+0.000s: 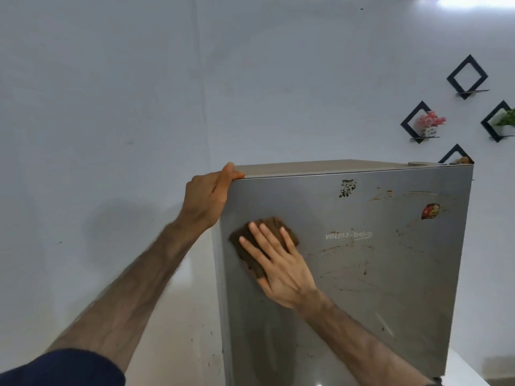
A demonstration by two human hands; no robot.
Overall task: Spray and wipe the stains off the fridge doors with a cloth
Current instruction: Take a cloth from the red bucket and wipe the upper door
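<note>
Fingers (260,238) of the right hand (278,263) are spread flat, pressing a brown cloth (250,246) against the upper left of the grey fridge door (348,274), not gripping it, just palm pressure. The left hand (207,196) is curled over the door's top left corner, thumb on top, clamping the edge. Reddish-brown smear stains (331,249) arc across the door right of the cloth, near the Voltas Beko logo (348,235). 2 stickers sit higher up: a black one (347,188) and a red one (430,211).
</note>
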